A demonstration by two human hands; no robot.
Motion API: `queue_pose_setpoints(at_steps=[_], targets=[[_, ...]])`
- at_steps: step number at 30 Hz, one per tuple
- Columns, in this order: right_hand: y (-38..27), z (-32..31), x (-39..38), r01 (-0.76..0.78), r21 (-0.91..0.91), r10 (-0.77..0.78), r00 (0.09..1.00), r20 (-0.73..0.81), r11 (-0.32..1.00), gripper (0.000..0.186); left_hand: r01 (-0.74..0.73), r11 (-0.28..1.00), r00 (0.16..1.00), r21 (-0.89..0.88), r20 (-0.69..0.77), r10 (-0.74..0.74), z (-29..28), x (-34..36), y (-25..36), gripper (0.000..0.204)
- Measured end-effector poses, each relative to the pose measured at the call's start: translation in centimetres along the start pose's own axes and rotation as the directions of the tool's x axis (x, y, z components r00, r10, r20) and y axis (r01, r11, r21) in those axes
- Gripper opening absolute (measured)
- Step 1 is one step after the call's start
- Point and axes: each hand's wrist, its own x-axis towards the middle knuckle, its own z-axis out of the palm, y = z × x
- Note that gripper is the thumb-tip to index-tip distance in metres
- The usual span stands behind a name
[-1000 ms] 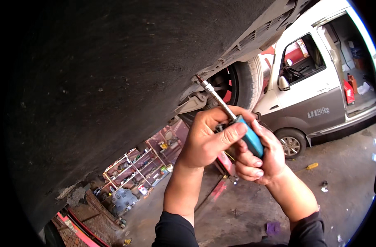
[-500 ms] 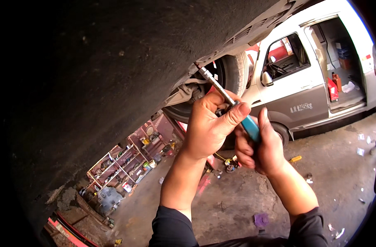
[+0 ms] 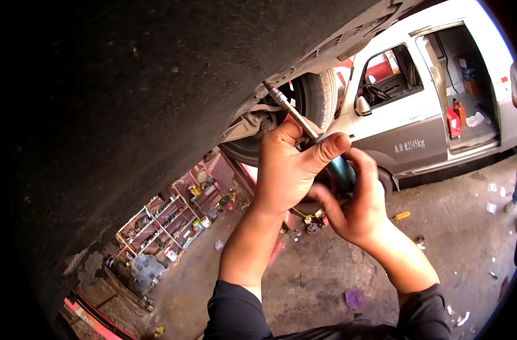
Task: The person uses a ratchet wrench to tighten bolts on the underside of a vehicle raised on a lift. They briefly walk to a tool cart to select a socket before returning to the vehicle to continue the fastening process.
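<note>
A hand driver with a teal handle and a long silver shank slants up to the left. Its dark tip meets, or comes very near, the edge of the dark underside panel of a raised vehicle; exact contact I cannot tell. My left hand is closed around the lower shank and top of the handle, thumb laid across it. Lower down, my right hand curls round the handle's end, its thumb slightly blurred. Just behind the shank are a tyre and a suspension arm.
A white and grey van stands at right with its side door open. Shelving with tools and a grey metal part are at left. A yellow-handled tool and a purple rag lie on the floor. Another person stands at the far right edge.
My right hand has rotated and shifted its grip on the handle, its thumb now lower and to the left. The driver's tip sits slightly further up and left in view.
</note>
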Motion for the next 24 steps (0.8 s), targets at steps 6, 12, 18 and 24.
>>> queue_pose_setpoints(at_steps=[6,12,18,24], targets=[[0.2,-2.5,1.0,-0.768,0.506,0.184,0.474,0.861,-0.393,0.064,0.19,0.937,0.97,-0.293,0.201,-0.134,-1.0,-0.6,1.8,0.023],[-0.1,-0.4,0.5,0.003,-0.085,0.0,0.999,0.043,0.996,0.033,-0.081,0.956,0.984,0.283,-0.131,0.122,0.1,-0.3,1.0,0.028],[0.7,-2.0,2.5,-0.778,0.529,0.228,0.477,0.849,-0.339,0.056,0.068,0.979,0.996,-0.192,0.072,-0.055,0.3,-0.2,1.9,0.034],[0.0,-1.6,1.3,-0.612,0.442,0.474,0.79,0.39,0.656,0.044,0.012,0.987,0.995,0.161,-0.104,0.005,0.8,-0.4,2.4,0.014]])
